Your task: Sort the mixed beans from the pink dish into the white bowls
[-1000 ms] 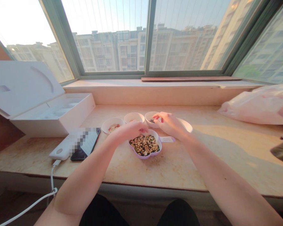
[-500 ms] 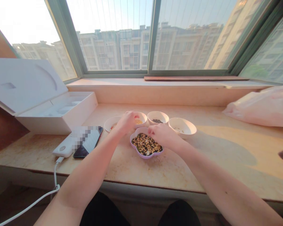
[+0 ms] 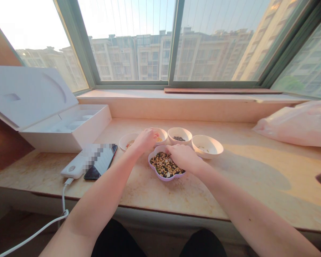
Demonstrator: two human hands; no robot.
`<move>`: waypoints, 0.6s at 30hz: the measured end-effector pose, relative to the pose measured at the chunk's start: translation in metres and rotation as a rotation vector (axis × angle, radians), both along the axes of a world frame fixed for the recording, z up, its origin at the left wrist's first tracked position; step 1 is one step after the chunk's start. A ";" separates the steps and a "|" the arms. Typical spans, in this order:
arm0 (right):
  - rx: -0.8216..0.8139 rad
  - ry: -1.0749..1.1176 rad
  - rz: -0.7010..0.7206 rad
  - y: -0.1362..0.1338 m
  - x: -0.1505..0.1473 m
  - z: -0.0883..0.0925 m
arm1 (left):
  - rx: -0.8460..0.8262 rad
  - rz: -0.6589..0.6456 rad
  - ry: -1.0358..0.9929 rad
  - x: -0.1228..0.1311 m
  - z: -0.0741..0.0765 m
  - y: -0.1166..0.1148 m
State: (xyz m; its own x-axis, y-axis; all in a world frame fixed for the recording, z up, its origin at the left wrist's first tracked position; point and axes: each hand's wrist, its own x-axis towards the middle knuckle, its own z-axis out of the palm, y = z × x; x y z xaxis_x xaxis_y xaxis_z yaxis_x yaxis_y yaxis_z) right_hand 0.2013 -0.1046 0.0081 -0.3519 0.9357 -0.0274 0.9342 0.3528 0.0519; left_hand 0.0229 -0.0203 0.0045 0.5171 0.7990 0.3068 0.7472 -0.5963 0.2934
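Note:
A purple scalloped bowl holds mixed dark and tan beans. My right hand reaches over its upper right part, fingers closed and pointing down at the beans; what they pinch is hidden. Over the left edge of a white bowl with yellow grains is my left hand, its fingers closed on something too small to name. Farther left, my left hand partly covers a white bowl with reddish pieces. Behind the purple bowl sits a white bowl of dark beans, and to its right one with a few pale pieces.
An open white box stands at the back left, with a white power bank and cable and a dark phone in front. A translucent plastic bag lies at the right. Windows rise behind the counter.
My right hand has dipped slightly lower and left over the beans. My left hand has shifted slightly right at the yellow-grain bowl. The camera view has moved a little.

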 end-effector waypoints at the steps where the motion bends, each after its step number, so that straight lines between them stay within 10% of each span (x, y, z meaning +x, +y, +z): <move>1: 0.008 0.003 0.009 0.000 0.000 -0.001 | -0.001 -0.008 -0.004 0.000 0.000 -0.001; 8: 0.009 0.168 0.029 0.004 0.007 -0.006 | 0.003 -0.004 -0.015 -0.001 0.002 -0.002; 18: -0.447 1.165 -0.062 0.018 0.027 0.001 | 0.004 -0.023 -0.041 0.000 0.007 -0.006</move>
